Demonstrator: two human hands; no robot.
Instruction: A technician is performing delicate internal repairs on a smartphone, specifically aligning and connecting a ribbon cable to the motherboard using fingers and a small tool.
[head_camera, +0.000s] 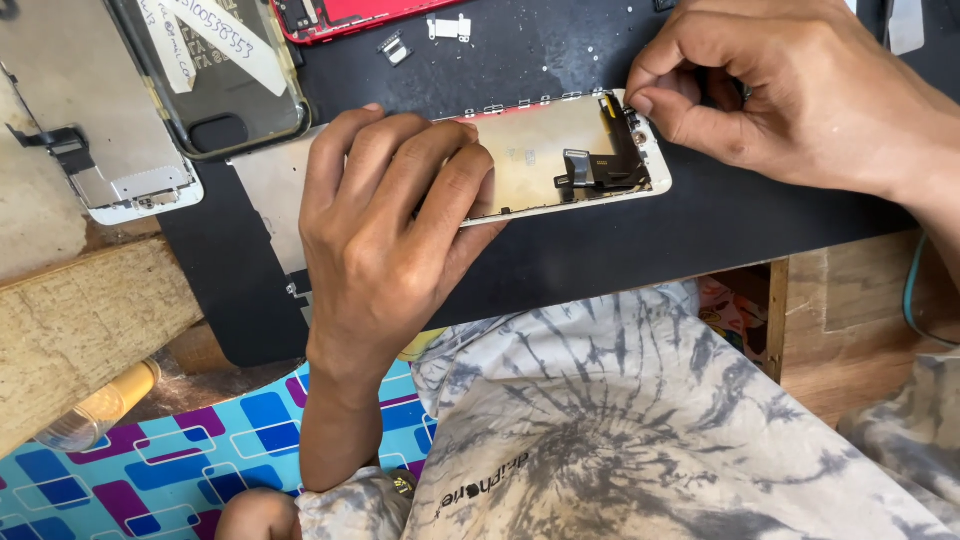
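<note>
While the left hand (385, 235) is pressing flat on the screen panel (545, 160), fingers spread and gripping nothing, the right hand (790, 95) is pinching at the panel's right end, thumb and forefinger closed together. Whether a tool or screw is sitting between those fingertips cannot be told. The panel is lying face down near the middle of the black mat (600, 250), its white frame pointing toward the mat's right edge, with a black flex cable (600, 170) exposed at the end being worked.

Risks, as judged from this position:
- The flex cable is sitting just beside the pinching fingertips; a sideways pull could be tearing or creasing it.
- The left palm is bearing on the panel's back; uneven pressure could be cracking the glass underneath.
- Small metal brackets (450, 28) are lying loose near the mat's far edge; a sleeve sweep could be scattering them.
- A red phone body (340, 15) is lying open at the far edge, exposed to dust.

Labels: two white paper strips (215, 35) with handwriting are crossing a dark phone (215, 80) at the far left corner. A second white panel (95, 130) is resting left of it, partly off the mat.
</note>
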